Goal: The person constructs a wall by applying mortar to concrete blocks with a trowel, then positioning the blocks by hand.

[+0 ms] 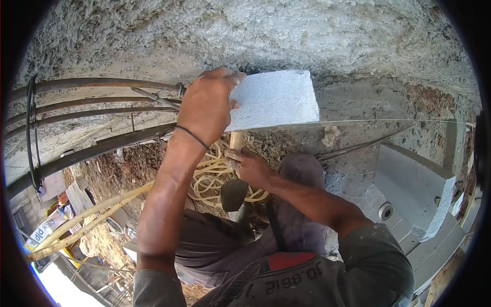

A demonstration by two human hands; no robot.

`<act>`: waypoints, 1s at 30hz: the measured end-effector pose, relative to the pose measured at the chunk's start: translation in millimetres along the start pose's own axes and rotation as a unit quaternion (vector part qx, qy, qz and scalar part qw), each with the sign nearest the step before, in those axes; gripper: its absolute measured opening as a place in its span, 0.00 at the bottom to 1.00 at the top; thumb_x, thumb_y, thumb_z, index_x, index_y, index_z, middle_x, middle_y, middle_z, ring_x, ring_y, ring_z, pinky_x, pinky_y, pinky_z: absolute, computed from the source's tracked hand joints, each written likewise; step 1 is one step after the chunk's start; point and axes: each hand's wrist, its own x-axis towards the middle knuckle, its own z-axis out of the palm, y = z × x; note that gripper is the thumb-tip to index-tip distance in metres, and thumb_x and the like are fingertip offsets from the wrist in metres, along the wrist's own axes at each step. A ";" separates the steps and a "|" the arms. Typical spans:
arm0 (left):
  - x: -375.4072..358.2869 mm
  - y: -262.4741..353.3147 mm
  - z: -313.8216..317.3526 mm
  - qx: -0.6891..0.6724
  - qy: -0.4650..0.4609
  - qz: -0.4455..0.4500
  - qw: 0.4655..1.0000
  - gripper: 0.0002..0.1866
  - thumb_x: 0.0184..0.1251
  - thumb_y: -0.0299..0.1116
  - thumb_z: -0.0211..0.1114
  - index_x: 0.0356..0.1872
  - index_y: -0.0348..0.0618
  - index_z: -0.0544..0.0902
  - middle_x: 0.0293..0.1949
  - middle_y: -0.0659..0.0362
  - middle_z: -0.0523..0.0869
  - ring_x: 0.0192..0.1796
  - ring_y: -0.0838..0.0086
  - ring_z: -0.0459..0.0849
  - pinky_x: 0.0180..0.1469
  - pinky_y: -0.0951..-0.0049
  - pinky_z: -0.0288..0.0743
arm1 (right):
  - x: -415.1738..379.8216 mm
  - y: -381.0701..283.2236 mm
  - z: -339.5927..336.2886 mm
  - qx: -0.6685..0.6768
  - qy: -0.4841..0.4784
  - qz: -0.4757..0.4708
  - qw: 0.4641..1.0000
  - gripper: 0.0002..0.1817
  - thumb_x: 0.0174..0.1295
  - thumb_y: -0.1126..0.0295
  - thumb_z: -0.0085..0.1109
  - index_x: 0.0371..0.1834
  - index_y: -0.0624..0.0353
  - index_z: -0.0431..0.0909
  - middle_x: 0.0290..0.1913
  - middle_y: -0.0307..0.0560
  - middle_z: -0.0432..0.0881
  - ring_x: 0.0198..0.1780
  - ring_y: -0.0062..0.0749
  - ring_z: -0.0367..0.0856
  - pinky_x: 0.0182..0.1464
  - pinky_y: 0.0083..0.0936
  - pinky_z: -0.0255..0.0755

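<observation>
A pale grey lightweight concrete block (276, 100) lies against the rough wall, at the top centre. My left hand (215, 97) grips its left end, fingers over the far edge and thumb on the near face. Just below the block, my right hand (249, 165) is closed round the wooden handle of a trowel (233, 195). The handle's butt points up at the block's near edge, and the dark blade hangs downward. A thin taut string (368, 121) runs along that near edge and off to the right.
Steel reinforcing bars (102, 108) stick out from the left. A coiled yellowish hose (204, 179) lies on the soil below my hands. Another grey block (411, 181) stands at the right, near a small round metal-rimmed object (385, 211). The rough cement wall (307, 36) spans the top.
</observation>
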 end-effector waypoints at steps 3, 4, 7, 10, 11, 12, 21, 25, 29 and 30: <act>0.1 2.0 -0.8 -0.004 -0.009 -0.002 1.000 0.27 0.51 0.22 0.77 0.57 0.44 0.87 0.56 0.45 0.86 0.59 0.49 0.83 0.61 0.57 0.78 | -2.7 -2.3 3.9 0.319 0.035 0.159 0.934 0.23 0.57 0.75 0.60 0.59 0.57 0.84 0.66 0.43 0.79 0.70 0.36 0.74 0.70 0.31 0.73; -0.2 1.0 -1.2 -0.002 -0.009 0.002 1.000 0.26 0.51 0.22 0.77 0.56 0.44 0.87 0.56 0.45 0.86 0.59 0.50 0.83 0.61 0.57 0.78 | -1.2 -3.2 4.6 0.417 0.047 0.208 0.883 0.26 0.54 0.76 0.61 0.60 0.57 0.84 0.66 0.43 0.79 0.70 0.37 0.74 0.70 0.32 0.74; -0.4 0.4 -0.2 -0.011 -0.007 0.001 1.000 0.26 0.52 0.22 0.77 0.57 0.44 0.87 0.56 0.45 0.86 0.59 0.50 0.83 0.61 0.57 0.78 | -4.2 2.2 0.0 -0.069 0.024 -0.005 0.997 0.24 0.53 0.77 0.62 0.57 0.58 0.85 0.66 0.43 0.80 0.71 0.37 0.74 0.69 0.31 0.74; -0.5 -0.8 0.0 -0.007 -0.008 0.006 1.000 0.27 0.52 0.22 0.76 0.57 0.44 0.87 0.56 0.45 0.86 0.59 0.50 0.83 0.61 0.57 0.78 | -6.7 -11.9 7.0 0.053 0.000 0.039 0.998 0.20 0.55 0.76 0.61 0.53 0.59 0.86 0.66 0.43 0.80 0.73 0.37 0.72 0.70 0.31 0.73; -0.6 -0.5 -0.7 -0.007 -0.007 0.006 1.000 0.27 0.52 0.22 0.76 0.57 0.44 0.87 0.56 0.45 0.86 0.59 0.50 0.83 0.61 0.57 0.78 | -6.0 -7.2 7.2 0.051 -0.001 0.038 0.998 0.20 0.55 0.76 0.61 0.53 0.59 0.86 0.66 0.43 0.80 0.73 0.37 0.72 0.70 0.31 0.73; -0.6 0.5 -1.5 -0.006 -0.011 0.004 1.000 0.27 0.52 0.22 0.76 0.57 0.44 0.87 0.56 0.45 0.86 0.59 0.50 0.83 0.61 0.57 0.78 | -4.9 0.6 6.2 0.028 0.018 0.015 0.999 0.19 0.56 0.77 0.60 0.53 0.59 0.87 0.66 0.43 0.80 0.73 0.37 0.72 0.70 0.30 0.73; -0.7 -0.2 -1.7 -0.007 -0.009 0.005 1.000 0.27 0.52 0.22 0.76 0.58 0.44 0.87 0.56 0.45 0.86 0.60 0.50 0.83 0.61 0.57 0.78 | -7.3 3.1 11.2 0.104 0.046 0.055 0.992 0.22 0.55 0.85 0.60 0.54 0.63 0.83 0.67 0.48 0.78 0.70 0.42 0.76 0.70 0.32 0.73; 0.2 1.8 -3.5 -0.011 -0.024 -0.007 1.000 0.27 0.53 0.22 0.77 0.58 0.43 0.87 0.56 0.45 0.86 0.59 0.50 0.83 0.61 0.58 0.78 | -14.0 14.4 22.2 0.225 0.034 0.133 0.965 0.24 0.54 0.73 0.62 0.58 0.56 0.86 0.68 0.41 0.80 0.73 0.36 0.71 0.72 0.34 0.70; -1.9 0.5 -1.1 0.013 -0.005 0.012 1.000 0.27 0.53 0.23 0.77 0.58 0.44 0.87 0.57 0.45 0.86 0.59 0.50 0.84 0.60 0.58 0.78 | -17.9 3.6 -19.4 0.017 0.046 0.083 0.995 0.19 0.53 0.75 0.61 0.49 0.62 0.88 0.64 0.48 0.82 0.71 0.37 0.73 0.72 0.32 0.70; -1.2 1.9 -2.4 0.014 -0.014 0.004 1.000 0.27 0.53 0.23 0.77 0.59 0.44 0.86 0.57 0.45 0.85 0.59 0.50 0.84 0.60 0.58 0.78 | -22.5 5.6 -23.5 0.026 0.040 0.099 0.994 0.18 0.51 0.77 0.61 0.47 0.63 0.88 0.64 0.50 0.82 0.70 0.38 0.74 0.71 0.33 0.72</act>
